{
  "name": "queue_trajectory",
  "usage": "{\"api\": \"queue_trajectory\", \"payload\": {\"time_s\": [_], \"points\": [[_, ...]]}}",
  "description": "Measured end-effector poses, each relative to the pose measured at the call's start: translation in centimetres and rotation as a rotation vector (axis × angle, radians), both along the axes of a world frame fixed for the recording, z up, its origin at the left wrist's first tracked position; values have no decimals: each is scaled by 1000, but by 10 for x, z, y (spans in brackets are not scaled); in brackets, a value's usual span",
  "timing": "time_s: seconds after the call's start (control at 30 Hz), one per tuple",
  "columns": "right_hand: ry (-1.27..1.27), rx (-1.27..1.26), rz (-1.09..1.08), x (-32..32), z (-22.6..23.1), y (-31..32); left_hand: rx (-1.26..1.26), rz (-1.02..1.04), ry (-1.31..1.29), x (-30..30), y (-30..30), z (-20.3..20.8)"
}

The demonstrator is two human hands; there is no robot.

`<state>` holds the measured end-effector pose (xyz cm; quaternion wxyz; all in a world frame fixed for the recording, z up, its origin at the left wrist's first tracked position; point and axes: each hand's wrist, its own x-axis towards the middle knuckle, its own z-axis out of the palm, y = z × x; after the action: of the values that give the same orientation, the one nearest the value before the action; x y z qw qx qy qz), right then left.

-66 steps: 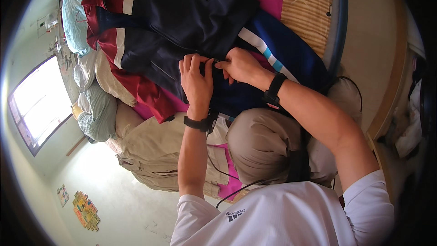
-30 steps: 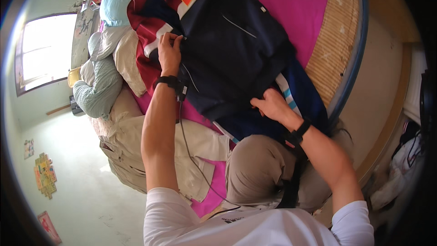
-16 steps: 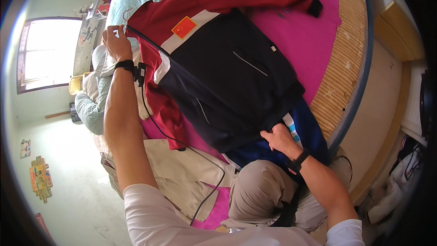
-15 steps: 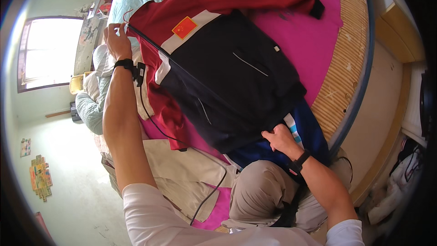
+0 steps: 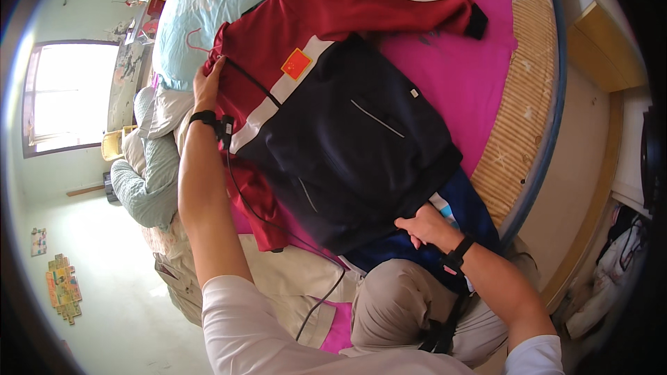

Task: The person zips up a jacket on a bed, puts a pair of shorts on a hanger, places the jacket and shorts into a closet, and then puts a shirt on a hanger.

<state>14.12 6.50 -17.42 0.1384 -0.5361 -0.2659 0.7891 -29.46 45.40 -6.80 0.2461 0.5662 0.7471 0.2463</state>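
Note:
A dark red and black track jacket point(image 5: 347, 125) with a white chest band and a red patch point(image 5: 296, 64) lies spread in front of me. My left hand point(image 5: 206, 87) is closed on its collar, the fingers pinching the cloth near the top of the zip point(image 5: 253, 83). The red hook of a clothes hanger point(image 5: 194, 42) sticks out beside the collar; the rest of the hanger is hidden. My right hand point(image 5: 425, 228) is closed on the jacket's black hem at the near side. Under the hem lies a blue garment point(image 5: 467, 198).
A magenta sheet point(image 5: 479, 76) and a patterned mat point(image 5: 517, 118) cover the bed. Beige clothing point(image 5: 278, 281) lies at the near left, and a light blue pillow point(image 5: 208, 7) at the far left. A black cable point(image 5: 323, 298) hangs from my left wrist.
My left hand has moved right and slightly nearer with the collar. The upper jacket has shifted with it, and less of the zip line shows. My right hand stays almost in place at the hem.

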Motion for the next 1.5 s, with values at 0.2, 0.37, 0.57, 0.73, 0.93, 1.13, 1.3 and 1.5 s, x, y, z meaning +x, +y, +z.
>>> {"api": "queue_trajectory", "payload": {"time_s": [0.2,0.37,0.57,0.73,0.93,1.13,1.3,1.5], "points": [[6,35,-60,5,10,4,159,-36,-31,55,-31,61],[19,36,-95,7,16,4,541,-105,259,107,-90,119],[-102,278,209,18,25,-15,374,8,139,207,-197,285],[-96,695,275,120,140,-7,399,113,-178,248,-272,392],[-346,1057,-75,205,399,57,534,-267,-42,296,-316,481],[-666,1782,145,146,612,96,525,-432,-131,313,-344,549],[-344,1629,26,116,650,34,705,-544,-151,310,-366,604],[-499,1665,-45,89,756,-36,856,-580,-206,293,-391,644]]}}
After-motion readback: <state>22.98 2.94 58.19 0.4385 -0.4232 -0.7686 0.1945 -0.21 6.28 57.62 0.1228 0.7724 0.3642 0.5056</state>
